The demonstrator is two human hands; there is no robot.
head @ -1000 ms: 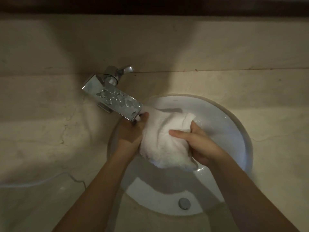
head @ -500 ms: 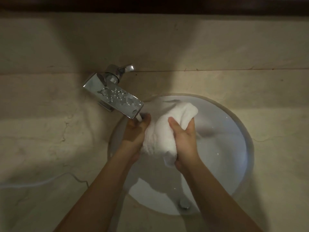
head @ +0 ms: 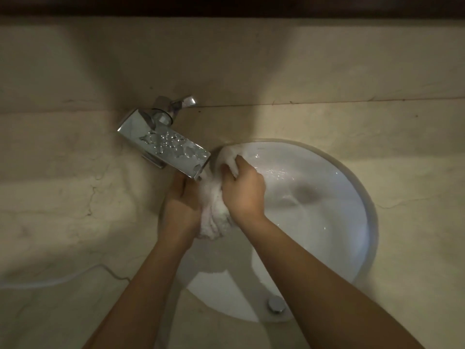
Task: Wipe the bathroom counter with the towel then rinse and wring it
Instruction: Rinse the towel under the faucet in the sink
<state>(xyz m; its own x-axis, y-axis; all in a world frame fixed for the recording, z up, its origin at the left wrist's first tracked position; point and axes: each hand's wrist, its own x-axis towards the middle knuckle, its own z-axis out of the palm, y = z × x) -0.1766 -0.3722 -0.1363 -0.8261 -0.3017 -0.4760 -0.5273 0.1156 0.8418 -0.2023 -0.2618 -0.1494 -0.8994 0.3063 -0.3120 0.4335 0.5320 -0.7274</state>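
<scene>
We can read no text, label, brand or number anywhere in view. The only candidate we find is a tiny dark mark [head: 261,149] on the far inner wall of the white basin [head: 339,197], just below its rim. It is too small and blurred for us to make out.

white towel [head: 214,212], bunched, over sink [head: 352,210]
</scene>
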